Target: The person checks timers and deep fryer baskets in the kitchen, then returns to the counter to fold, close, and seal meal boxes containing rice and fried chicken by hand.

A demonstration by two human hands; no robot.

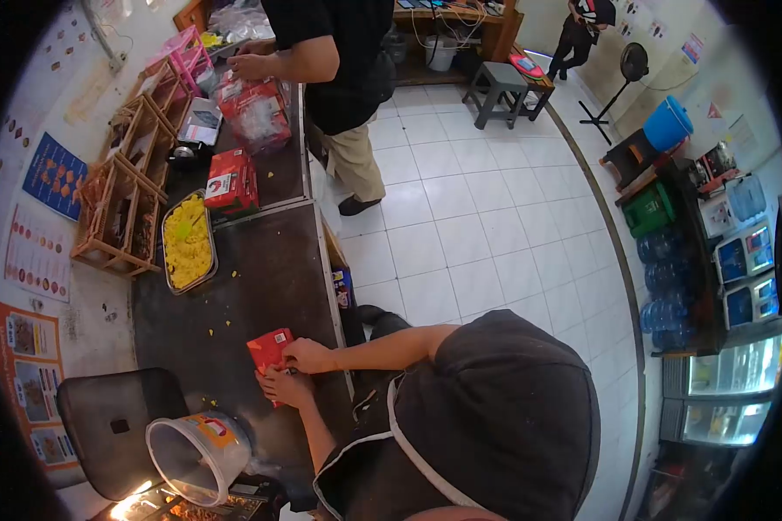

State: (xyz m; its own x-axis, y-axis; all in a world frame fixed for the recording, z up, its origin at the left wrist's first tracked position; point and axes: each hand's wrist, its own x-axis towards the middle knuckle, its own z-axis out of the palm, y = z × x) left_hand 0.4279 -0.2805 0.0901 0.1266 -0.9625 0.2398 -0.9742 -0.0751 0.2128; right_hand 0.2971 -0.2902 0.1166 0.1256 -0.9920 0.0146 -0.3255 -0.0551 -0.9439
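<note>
A small red cardboard box [269, 347] with a small pale square printed near its upper corner is at the near edge of the dark tabletop. My right hand [309, 356] grips its near side, fingers bent and pressed together. My left hand [287, 387] lies over the lower part of the box with its fingers curled on it, hiding much of that end. Farther up the table, a metal tray [189, 243] holds yellow rice, and beside it stand red boxes [232, 181]. Yellow crumbs dot the tabletop [269, 269] between the tray and my hands.
A translucent bucket [202, 456] stands left of my left arm, near a bright flame [132, 502] and a dark mesh panel [117, 425]. Wooden racks [122, 208] line the wall. A co-worker [343, 87] in black handles plastic-wrapped red boxes [254, 113] at the table's far end.
</note>
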